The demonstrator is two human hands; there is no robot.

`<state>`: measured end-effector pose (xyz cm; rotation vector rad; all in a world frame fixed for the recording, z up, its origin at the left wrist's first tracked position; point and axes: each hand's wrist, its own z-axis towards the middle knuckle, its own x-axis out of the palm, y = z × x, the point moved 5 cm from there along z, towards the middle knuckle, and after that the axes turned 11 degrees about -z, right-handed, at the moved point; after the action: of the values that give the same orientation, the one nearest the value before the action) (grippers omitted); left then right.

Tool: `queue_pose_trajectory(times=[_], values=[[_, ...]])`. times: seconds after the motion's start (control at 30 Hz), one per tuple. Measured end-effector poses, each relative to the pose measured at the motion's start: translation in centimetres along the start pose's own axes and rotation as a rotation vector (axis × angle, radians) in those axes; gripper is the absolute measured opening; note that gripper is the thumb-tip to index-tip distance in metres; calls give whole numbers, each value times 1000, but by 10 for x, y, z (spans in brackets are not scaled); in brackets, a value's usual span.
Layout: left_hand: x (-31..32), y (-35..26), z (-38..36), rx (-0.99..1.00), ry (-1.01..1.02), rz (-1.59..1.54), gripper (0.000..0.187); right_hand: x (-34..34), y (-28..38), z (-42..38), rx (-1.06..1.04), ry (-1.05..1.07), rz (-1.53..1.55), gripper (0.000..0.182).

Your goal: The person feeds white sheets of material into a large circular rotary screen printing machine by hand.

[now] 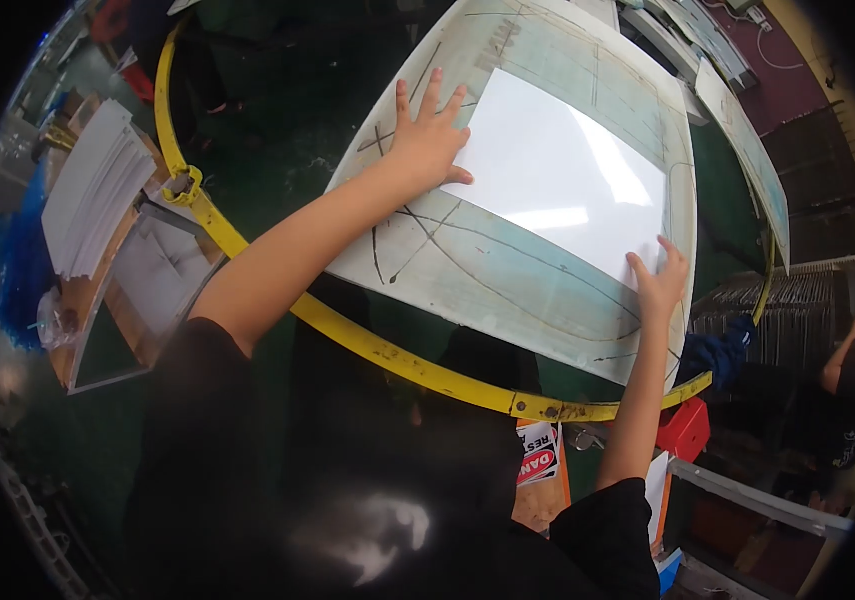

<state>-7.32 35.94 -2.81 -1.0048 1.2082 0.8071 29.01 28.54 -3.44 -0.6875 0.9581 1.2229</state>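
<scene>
A glossy white sheet [558, 170] lies flat on a pale board [428, 260] marked with dark scribbled lines and crosses. My left hand [430, 140] rests with fingers spread at the sheet's left edge, its thumb by the near left corner. At the near right corner, my right hand [662, 280] has its fingers apart, with the tips touching or close to the sheet's edge. Neither hand is wrapped around anything. Light reflects off the sheet's surface.
A curved yellow rail [378, 350] runs between my body and the board. Stacked white sheets [103, 190] stand at the left. Another pale panel [743, 150] is at the right. A co-worker's arm [841, 358] shows at the far right, and a red box [684, 428] sits below the rail.
</scene>
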Motion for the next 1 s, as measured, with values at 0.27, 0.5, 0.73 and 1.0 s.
queue_pose_trajectory(times=[0.27, 0.5, 0.73, 1.0], values=[[-4, -37, 11, -121, 158, 591, 58, -9, 14, -15, -213, 297, 20, 33], [-22, -44, -74, 167, -404, -288, 36, -94, -45, -115, -456, 99, 71, 43], [-20, -60, -227, 128, 45, -1079, 23, -136, -183, -299, -113, 757, 61, 59], [-14, -116, -217, 382, 58, -1080, 25, -127, -233, -376, 2, 827, 158, 57]])
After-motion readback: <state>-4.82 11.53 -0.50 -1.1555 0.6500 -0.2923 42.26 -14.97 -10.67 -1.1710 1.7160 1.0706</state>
